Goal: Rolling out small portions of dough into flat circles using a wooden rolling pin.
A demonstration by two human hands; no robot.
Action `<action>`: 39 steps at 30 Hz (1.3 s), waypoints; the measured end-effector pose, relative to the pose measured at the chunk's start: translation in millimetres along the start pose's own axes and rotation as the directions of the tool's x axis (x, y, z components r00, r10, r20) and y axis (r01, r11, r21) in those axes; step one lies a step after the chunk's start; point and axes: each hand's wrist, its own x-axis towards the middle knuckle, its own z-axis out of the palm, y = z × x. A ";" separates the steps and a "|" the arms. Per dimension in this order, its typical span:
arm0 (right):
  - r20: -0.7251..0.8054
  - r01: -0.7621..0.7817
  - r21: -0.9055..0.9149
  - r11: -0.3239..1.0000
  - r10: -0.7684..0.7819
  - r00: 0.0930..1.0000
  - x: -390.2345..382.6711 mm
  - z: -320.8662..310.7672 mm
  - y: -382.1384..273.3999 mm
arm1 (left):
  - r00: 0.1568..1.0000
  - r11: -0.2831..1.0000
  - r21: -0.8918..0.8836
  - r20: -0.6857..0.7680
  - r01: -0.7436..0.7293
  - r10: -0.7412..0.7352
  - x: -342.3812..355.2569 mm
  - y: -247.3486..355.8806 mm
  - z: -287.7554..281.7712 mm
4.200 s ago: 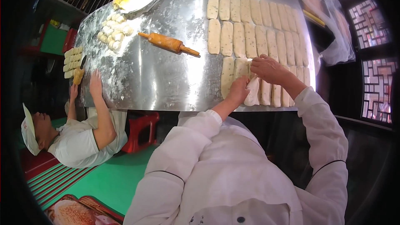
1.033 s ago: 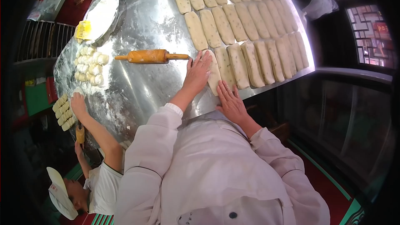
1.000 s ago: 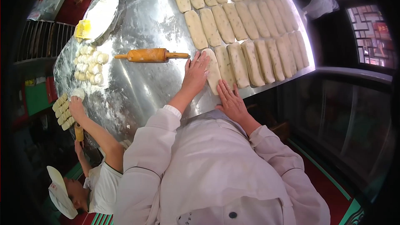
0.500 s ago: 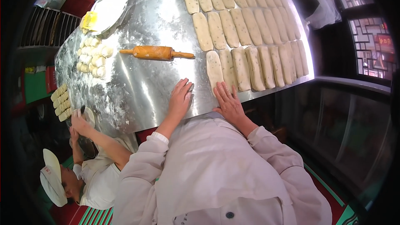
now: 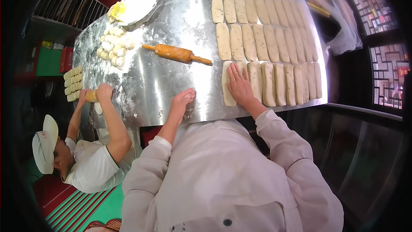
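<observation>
My right hand (image 5: 241,87) lies with fingers stretched over the left end of the nearest row of dough strips. It touches the end dough strip (image 5: 228,92) and covers much of the one beside it. My left hand (image 5: 182,103) is held low over the steel table (image 5: 171,90) near its front edge, fingers extended and nothing in them; whether it touches the metal I cannot tell. The pale strips, some flecked with green, lie in three rows on the right. A wooden rolling pin (image 5: 174,53) rests beyond my left hand.
At the left edge a co-worker (image 5: 96,159) grips another rolling pin (image 5: 92,96) over dough. Rolled dough pieces (image 5: 73,84) lie beside them. Several dough balls (image 5: 113,47) sit before a white oval tray (image 5: 143,2) with a yellow scraper (image 5: 116,12). Flour dusts the table's left side.
My right hand has moved forward onto the end strips. My left hand has drawn back toward the table edge. The co-worker's hands have gone onto a rolling pin. The whole view has shifted.
</observation>
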 end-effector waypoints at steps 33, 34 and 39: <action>0.114 0.181 -0.025 0.983 -0.177 0.978 16.2 -7.2 11.1 | 0.995 0.969 -0.231 -0.028 0.083 -0.092 69.6 2.3 110.0; 0.084 0.194 -0.009 0.981 -0.192 0.978 15.8 -7.7 10.7 | 0.995 0.969 -0.234 -0.033 0.079 -0.089 69.0 0.2 109.6; 0.144 0.202 -0.022 0.979 -0.197 0.970 -3.6 -9.9 0.0 | 0.995 0.955 -0.278 -0.003 0.100 -0.105 64.7 -3.6 105.5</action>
